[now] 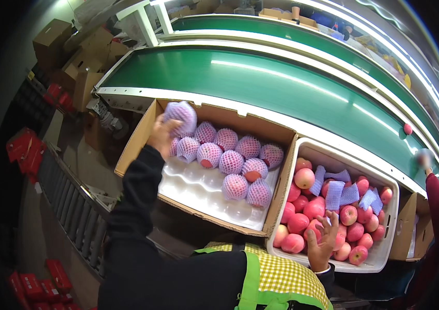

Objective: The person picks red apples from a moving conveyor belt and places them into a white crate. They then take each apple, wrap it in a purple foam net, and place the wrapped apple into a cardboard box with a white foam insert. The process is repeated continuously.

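My left hand (163,133) grips an apple in a purple foam net (182,115) at the far left corner of a cardboard box (285,182). Inside the box, several net-wrapped apples (231,162) sit in a white moulded tray (192,193), whose near-left cups are bare. Over a white plastic crate (392,224) at the right, my right hand (324,240) is held with its fingers apart and nothing in it. Loose red apples (314,209) fill the crate, and several flat foam nets (334,195) lie on top of them.
A green conveyor belt (242,75) runs behind the box and crate, with a single apple (408,129) on it. Another person's sleeve (436,193) reaches in at the right beside an open carton (403,228). A roller conveyor (72,209) and red boxes (27,151) are at the left.
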A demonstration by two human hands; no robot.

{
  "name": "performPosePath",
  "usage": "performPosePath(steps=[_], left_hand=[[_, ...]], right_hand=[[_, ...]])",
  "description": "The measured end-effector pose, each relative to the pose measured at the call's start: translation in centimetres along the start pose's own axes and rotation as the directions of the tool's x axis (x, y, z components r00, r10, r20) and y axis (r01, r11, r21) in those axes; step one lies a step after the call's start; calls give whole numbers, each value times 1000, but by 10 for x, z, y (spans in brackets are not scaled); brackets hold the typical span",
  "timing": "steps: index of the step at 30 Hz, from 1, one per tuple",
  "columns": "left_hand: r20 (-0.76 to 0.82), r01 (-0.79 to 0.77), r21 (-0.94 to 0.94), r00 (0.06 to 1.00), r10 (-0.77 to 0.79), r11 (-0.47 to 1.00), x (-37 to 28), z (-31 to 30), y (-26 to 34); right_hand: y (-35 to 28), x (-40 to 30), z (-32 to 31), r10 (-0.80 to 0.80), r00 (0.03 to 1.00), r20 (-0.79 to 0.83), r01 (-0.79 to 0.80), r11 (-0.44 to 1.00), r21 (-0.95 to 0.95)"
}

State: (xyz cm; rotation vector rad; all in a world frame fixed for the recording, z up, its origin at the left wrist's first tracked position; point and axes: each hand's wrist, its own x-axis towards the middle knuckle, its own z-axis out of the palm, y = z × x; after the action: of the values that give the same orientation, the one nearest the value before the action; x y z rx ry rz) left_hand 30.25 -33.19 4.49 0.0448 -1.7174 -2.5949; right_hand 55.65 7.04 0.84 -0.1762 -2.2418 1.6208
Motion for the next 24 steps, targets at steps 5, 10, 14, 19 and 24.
performPosePath(steps=[5,10,14,19,24], left_hand=[[-362,228,166,919,-156,959,76,-107,-27],[-428,303,143,877,-217,942,120,-134,-76],[-481,339,93,838,-256,936,138,-174,-110],[-497,395,573,864,-79,718,153,-210,-123],[-238,308,941,900,-366,144,171,-178,-102]], right_hand=[[8,-10,15,151,988,39,-151,988,-22],[13,-17,41,233,966,115,-230,972,-35],[19,-21,49,247,961,125,-234,966,-112],[19,-24,58,234,972,31,-227,961,-155],[24,-32,57,221,973,-72,-231,949,-213]])
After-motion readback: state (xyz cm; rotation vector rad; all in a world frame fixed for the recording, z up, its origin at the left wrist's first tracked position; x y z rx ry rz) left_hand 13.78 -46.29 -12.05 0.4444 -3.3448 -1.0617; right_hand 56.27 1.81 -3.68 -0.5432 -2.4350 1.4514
